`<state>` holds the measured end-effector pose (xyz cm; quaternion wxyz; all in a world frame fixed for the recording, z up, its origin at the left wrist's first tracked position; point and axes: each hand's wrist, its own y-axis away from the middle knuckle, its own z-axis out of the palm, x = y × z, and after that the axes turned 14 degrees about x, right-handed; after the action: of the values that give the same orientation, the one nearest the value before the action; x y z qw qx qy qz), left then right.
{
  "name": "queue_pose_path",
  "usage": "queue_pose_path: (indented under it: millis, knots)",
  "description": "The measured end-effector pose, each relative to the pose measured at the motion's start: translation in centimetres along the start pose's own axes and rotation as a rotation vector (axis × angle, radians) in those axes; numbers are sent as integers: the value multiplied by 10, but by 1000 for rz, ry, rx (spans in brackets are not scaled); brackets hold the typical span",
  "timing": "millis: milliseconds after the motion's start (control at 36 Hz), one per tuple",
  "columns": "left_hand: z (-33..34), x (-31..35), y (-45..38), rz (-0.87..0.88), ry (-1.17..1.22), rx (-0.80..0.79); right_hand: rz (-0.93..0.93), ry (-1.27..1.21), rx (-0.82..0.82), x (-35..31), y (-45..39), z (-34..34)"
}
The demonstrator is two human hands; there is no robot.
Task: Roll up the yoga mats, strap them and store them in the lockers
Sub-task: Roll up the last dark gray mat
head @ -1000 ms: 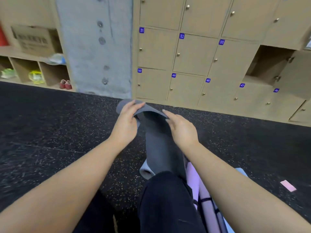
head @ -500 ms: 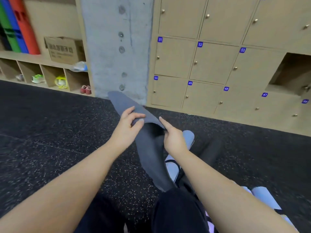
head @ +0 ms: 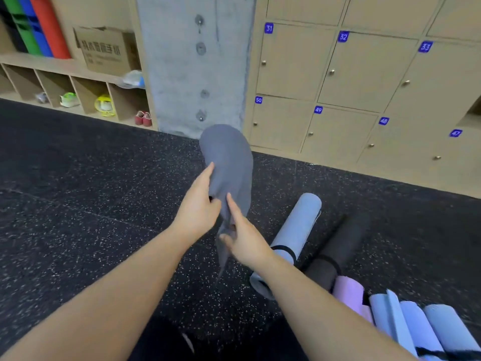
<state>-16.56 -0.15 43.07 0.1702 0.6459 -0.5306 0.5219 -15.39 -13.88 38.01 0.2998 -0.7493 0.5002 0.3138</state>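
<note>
A loose grey yoga mat hangs in the air in front of me, its end curling up and away toward the pillar. My left hand pinches its left edge. My right hand grips the mat lower down, thumb under the fabric. On the floor to the right lie rolled mats: a light blue one and a black one, each with a black strap, then a pink one and several more blue ones. Numbered wooden lockers line the back wall, their visible doors closed.
A concrete pillar stands straight ahead. Left of it are open shoe cubbies with shoes, a cardboard box and upright coloured mats. The floor is black speckled rubber. My dark-trousered knee shows at the bottom.
My view swung left and tilted down, so the rolled mats now show at right. The grey mat flipped further forward and my hands closed in together on its near part.
</note>
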Motion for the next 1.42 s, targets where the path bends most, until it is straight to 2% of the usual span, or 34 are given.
queue_pose_path:
  millis: [83,167,278,389,472,556,611,722,778,917,1028,1111,1167,1250,1306,1417]
  knots:
    - [3,-12,-11,78,-64,-14,-45,-38,44,-1,-15,5]
    - [5,-32,-22,248,-101,15,-41,-89,90,-2,-35,8]
    - [12,-85,-42,461,-163,-40,22,34,225,20,-48,19]
    - [25,-141,-36,391,-285,-116,67,159,343,58,-46,23]
    - [29,-182,-24,301,-351,-182,19,359,228,89,-47,22]
    - [33,-219,-11,278,-423,-398,25,559,37,114,-52,23]
    - [34,-238,1,249,-442,-475,22,688,-93,129,-55,25]
    - [30,-273,13,165,-363,-381,74,708,-358,162,-59,38]
    - [27,-292,15,153,-379,-340,101,697,-437,178,-58,45]
    - [23,-334,22,106,-495,-288,71,740,-490,217,-55,68]
    - [30,-367,36,85,-463,-241,-28,821,-456,246,-58,86]
    - [33,-390,47,21,-472,-270,-71,859,-453,262,-67,100]
    - [38,-392,51,-22,-538,-353,-89,896,-479,270,-73,108]
    - [53,-375,56,-80,-850,-614,-159,904,-508,276,-75,120]
    - [73,-371,61,-27,-897,-759,-209,897,-495,277,-72,130]
    - [118,-381,78,95,-883,-825,-230,882,-454,283,-63,144]
